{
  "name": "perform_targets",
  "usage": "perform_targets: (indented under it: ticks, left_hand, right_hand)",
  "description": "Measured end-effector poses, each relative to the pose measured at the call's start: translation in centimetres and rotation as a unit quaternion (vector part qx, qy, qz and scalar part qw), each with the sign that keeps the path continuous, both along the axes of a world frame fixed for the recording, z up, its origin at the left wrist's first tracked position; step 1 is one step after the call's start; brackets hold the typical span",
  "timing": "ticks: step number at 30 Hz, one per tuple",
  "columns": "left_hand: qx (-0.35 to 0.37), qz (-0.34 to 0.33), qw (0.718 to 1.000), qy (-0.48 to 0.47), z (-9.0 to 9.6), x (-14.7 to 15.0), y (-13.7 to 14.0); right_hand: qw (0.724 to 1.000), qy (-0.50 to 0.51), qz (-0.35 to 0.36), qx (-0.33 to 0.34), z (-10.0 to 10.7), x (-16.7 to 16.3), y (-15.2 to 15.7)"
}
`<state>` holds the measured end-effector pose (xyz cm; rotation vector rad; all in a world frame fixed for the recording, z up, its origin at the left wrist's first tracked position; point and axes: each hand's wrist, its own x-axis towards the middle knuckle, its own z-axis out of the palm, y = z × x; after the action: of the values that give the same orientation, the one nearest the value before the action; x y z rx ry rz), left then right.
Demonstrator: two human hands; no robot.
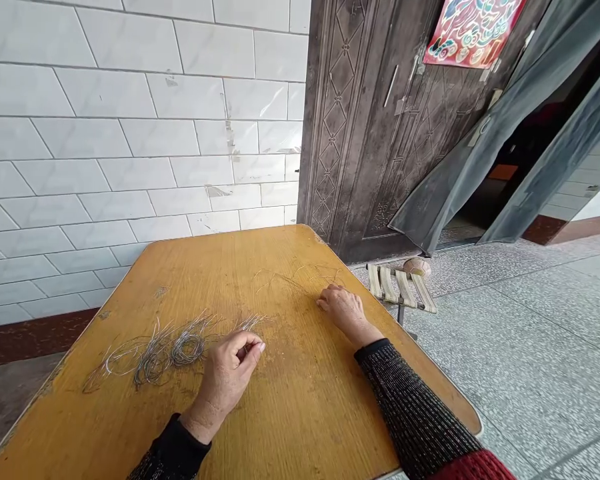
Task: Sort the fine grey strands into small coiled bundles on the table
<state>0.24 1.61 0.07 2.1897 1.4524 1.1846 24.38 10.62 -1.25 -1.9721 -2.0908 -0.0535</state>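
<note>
My left hand [229,373] is raised over the near middle of the wooden table, thumb and forefinger pressed together in a pinch. Whatever sits between those fingertips, if anything, is too small to make out. Just left of it lie coiled bundles of thin silvery wire [187,347], with loose ends sticking up; the hand partly covers the rightmost bundle. My right hand [343,308] rests farther forward near the table's right side, its fingers curled down. Fine brownish wires [283,279] spread over the tabletop and run to its fingertips, which appear closed on them.
The wooden table [290,427] stands against a white tiled wall [130,140]. Beyond its right edge is a folding stool [403,288] with striped straps and a round object on it. A dark carved door [350,133] and grey curtains [460,167] are behind.
</note>
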Motion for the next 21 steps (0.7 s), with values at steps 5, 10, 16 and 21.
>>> perform_targets:
  ticks: [5,10,16,21]
  left_hand:
    - [-0.017,-0.001,1.0,-0.013,0.1,0.0,-0.1]
    - [-0.021,0.006,0.999,-0.027,0.3,-0.1,-0.1]
    - [-0.037,0.06,0.988,-0.137,0.8,-0.9,0.2]
    - [-0.045,0.116,0.953,-0.276,2.1,-1.8,0.4]
  right_hand:
    - [1.0,0.008,0.004,0.018,0.1,0.0,-0.3]
    - [0.997,0.051,-0.007,0.055,0.7,0.1,-0.6]
    - [0.977,0.19,0.026,0.097,1.3,-0.2,-0.9]
    - [0.911,0.353,0.182,0.109,2.0,-0.6,-1.6]
